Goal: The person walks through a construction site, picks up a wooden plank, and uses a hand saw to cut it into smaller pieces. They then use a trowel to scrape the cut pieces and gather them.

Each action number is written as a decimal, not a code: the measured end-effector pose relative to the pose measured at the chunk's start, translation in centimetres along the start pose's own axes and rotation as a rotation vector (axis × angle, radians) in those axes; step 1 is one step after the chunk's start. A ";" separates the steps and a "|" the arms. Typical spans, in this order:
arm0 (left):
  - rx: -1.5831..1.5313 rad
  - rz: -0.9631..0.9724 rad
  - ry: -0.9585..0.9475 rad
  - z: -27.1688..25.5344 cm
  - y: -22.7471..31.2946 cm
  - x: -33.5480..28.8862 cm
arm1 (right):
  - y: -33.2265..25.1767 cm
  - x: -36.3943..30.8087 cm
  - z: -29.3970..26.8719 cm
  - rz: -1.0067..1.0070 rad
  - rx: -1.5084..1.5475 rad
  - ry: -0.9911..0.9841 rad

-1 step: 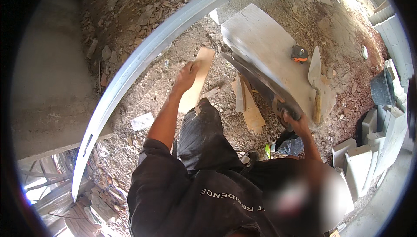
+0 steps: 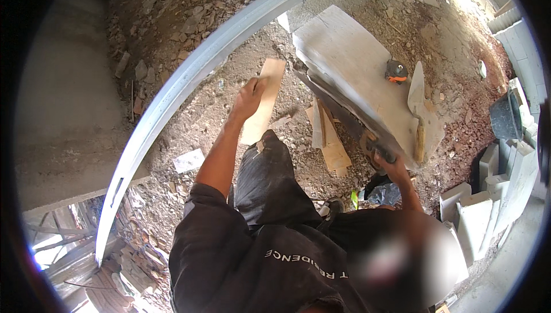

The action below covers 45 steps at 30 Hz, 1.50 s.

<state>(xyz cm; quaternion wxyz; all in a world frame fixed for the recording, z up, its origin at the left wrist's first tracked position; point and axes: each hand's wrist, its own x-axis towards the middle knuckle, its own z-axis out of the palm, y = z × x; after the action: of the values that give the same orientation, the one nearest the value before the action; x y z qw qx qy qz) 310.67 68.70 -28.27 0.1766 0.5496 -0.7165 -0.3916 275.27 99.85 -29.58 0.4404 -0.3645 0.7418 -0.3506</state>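
My left hand (image 2: 248, 99) grips a flat, pale strip of wood (image 2: 270, 97) by its left edge, above my bent knee. Over to the right, my right hand (image 2: 394, 166) is closed round the dark handle of what looks like a handsaw (image 2: 338, 105). Its long dark blade points away and to the left, along the near-left edge of a whitish board (image 2: 350, 43). The blade and the wood strip are apart. On the board lie a black and orange tape measure (image 2: 396, 70) and, by its right edge, a trowel (image 2: 417, 92) with a wooden handle.
Wood offcuts (image 2: 332, 146) lie on gravelly ground between my knee and the saw. A curved-looking metal profile (image 2: 189, 72) crosses the left side. White blocks (image 2: 479, 215) and a dark bucket (image 2: 505, 116) stand at the right. Rubble (image 2: 195, 17) covers the far left.
My left hand and the wood strip have shifted slightly away from me. My right hand and the saw have moved a little to the left.
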 end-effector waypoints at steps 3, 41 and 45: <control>-0.169 0.078 0.096 -0.3 3.5 0.5 | 4.9 -1.2 0.4 0.170 -0.117 -0.077; -1.003 0.456 0.089 4.3 18.2 -1.9 | -14.1 5.2 7.2 -0.508 -0.318 0.675; -0.917 0.483 0.161 6.5 20.1 -0.3 | -14.0 4.9 6.7 -0.448 -0.168 0.683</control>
<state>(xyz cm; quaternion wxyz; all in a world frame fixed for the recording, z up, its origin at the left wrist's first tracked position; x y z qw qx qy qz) 293.27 73.12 -17.13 0.5389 0.2635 -0.5619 -0.5696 282.91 87.49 -22.20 0.0506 -0.4143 0.7735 -0.4770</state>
